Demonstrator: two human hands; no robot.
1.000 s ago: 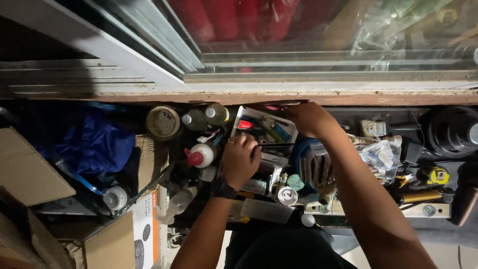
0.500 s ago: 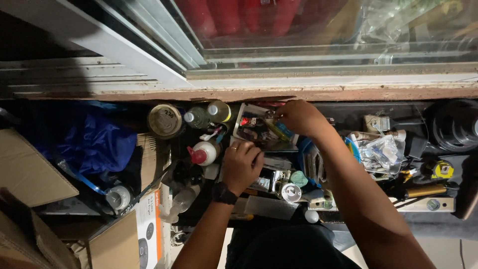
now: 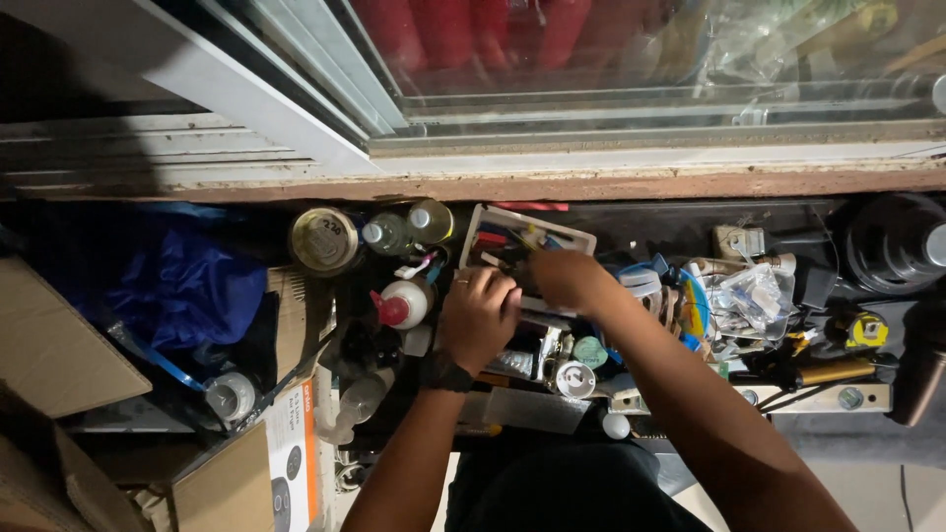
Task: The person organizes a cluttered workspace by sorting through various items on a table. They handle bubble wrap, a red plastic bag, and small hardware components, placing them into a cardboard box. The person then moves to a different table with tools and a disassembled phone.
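cluttered floor below a window sill holds a white tray [image 3: 581,239], where the left hand [image 3: 480,315] and right hand [image 3: 567,279] meet, fingers curled on something i cannot tell, so an elbow swing could likely topple the red-capped bottle [image 3: 402,303] just left.

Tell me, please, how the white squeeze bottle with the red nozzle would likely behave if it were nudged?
The white squeeze bottle looks like thin plastic, so it is probably light and slightly squashy. It lies tilted among clutter beside the left hand, so it may roll a little, though the neighbouring round tin and small bottles would likely stop it.
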